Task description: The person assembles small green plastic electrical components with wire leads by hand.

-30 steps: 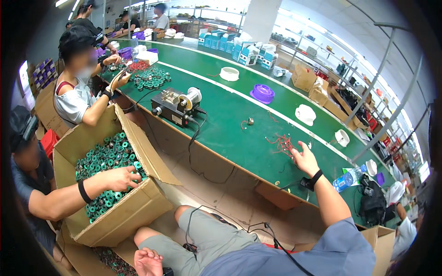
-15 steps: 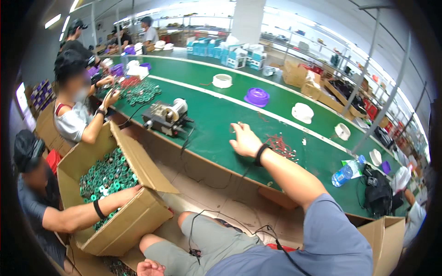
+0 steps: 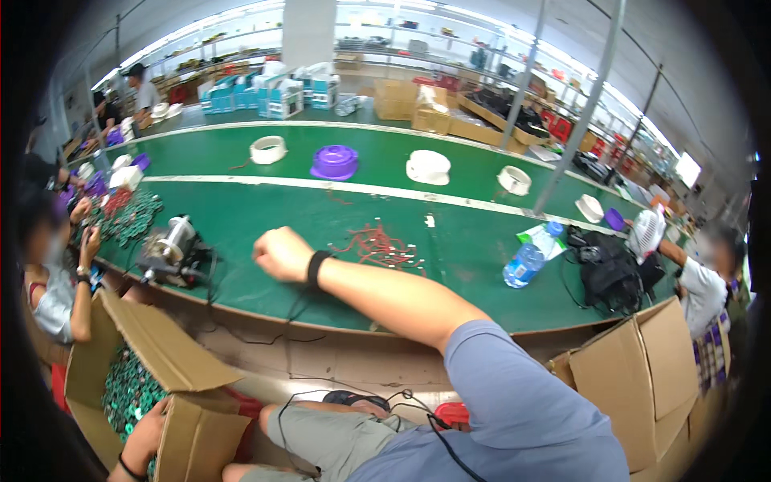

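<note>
My right hand (image 3: 284, 254) is over the green tabletop (image 3: 265, 301), with a black band round its wrist. Its fingers are curled closed, and whatever may be inside them is hidden by the back of the hand. To its right lies a loose pile of thin red wires (image 3: 379, 246) with small white ends. On its left stands a small motor-driven machine (image 3: 177, 247) with a pale cylinder and a black cable. My left hand is out of the picture.
Another person's hand (image 3: 147, 430) grips a carton (image 3: 165, 345) of green rings. White and purple round housings (image 3: 334, 162) line the table's far strip. A water bottle (image 3: 524, 265) and black bag (image 3: 614, 277) lie right. Another carton (image 3: 634, 377) stands at near right.
The view has swung to the right. My right hand has moved away from the red wires toward the machine, and its fingers have curled in. My left hand has left the picture.
</note>
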The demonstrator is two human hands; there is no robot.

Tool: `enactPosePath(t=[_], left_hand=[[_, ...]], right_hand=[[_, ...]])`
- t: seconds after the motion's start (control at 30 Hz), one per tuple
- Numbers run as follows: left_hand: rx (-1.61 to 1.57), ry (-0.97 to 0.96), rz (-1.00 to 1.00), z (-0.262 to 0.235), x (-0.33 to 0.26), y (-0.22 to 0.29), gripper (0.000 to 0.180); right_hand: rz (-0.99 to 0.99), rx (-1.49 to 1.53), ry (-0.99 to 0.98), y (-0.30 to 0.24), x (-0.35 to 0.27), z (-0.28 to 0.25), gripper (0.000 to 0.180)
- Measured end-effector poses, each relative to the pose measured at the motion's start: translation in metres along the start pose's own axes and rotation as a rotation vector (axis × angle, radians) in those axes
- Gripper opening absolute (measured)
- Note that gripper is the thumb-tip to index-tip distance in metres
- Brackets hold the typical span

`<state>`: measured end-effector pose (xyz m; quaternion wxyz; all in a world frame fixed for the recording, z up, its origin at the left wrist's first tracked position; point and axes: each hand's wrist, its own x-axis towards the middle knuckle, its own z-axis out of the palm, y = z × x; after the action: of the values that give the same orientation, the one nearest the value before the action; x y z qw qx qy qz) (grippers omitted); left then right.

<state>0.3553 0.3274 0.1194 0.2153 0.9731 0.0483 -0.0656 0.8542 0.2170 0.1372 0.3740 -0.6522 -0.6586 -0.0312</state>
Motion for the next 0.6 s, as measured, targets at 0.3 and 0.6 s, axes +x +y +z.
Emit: enactPosePath(t=[0.3, 0.6], left_hand=[[3.422, -1.455, -0.048, 0.139, 0.068, 0.208, 0.073], [3.369, -0.908, 0.152, 0.162, 0.082, 0.153, 0.055]], right_hand=[[-0.085, 1.28, -0.679, -0.143, -0.028, 0.027, 0.014], [-0.151, 1.009, -0.994, -0.123, -0.067, 0.081, 0.018]])
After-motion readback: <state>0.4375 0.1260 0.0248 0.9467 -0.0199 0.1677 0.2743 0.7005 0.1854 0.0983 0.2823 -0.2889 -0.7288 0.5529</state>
